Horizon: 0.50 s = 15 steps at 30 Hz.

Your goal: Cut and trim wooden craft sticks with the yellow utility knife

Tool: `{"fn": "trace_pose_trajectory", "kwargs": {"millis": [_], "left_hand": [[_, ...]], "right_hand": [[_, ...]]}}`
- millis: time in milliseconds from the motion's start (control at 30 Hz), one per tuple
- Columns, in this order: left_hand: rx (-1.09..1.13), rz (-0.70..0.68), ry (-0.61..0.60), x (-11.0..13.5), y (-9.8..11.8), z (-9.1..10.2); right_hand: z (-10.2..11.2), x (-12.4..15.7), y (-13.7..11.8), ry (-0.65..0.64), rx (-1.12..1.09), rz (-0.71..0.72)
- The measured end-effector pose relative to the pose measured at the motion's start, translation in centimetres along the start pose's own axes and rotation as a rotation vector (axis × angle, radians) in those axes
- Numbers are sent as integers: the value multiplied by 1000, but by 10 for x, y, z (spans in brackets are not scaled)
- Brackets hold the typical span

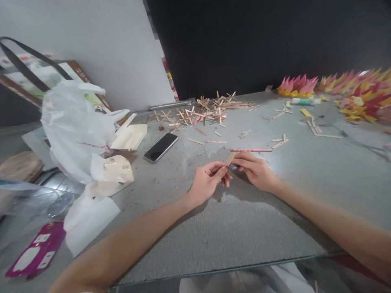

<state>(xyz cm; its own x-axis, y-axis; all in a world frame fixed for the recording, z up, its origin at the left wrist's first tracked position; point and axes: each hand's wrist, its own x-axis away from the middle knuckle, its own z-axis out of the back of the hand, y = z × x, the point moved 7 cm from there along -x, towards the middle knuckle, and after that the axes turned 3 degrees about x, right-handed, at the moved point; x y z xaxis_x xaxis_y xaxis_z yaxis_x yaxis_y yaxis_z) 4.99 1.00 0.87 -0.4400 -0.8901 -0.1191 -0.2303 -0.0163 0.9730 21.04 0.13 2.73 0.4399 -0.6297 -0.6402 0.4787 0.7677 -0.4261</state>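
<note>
My left hand [210,181] pinches the lower end of a short wooden craft stick [231,158] between thumb and fingertips. Close against it, my right hand [255,169] is closed on a small dark grey object [233,167], whose kind I cannot make out; its fingers also meet the stick. Just beyond the hands lies a pink-and-white striped pencil [252,150]. Loose craft sticks [216,141] lie farther off, in front of a heap of sticks joined into star shapes [210,112].
A phone [161,147] lies left of the hands. White plastic bags [76,126] and a purple case [36,250] stand farther left. At the back right are a glue stick [302,101] and pink, yellow and red folded-paper pieces [297,85]. The table's glass edge [220,272] runs along the front.
</note>
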Motion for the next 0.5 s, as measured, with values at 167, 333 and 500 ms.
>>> {"fn": "trace_pose_trajectory", "kwargs": {"millis": [167,333,500], "left_hand": [[-11,10,-8,0,-1,0],[3,0,-17,0,-1,0],[-1,2,-16,0,0,-1]], "right_hand": [[1,0,-2,18,4,17],[1,0,-2,33,1,16],[1,-1,-3,20,-12,20]]}}
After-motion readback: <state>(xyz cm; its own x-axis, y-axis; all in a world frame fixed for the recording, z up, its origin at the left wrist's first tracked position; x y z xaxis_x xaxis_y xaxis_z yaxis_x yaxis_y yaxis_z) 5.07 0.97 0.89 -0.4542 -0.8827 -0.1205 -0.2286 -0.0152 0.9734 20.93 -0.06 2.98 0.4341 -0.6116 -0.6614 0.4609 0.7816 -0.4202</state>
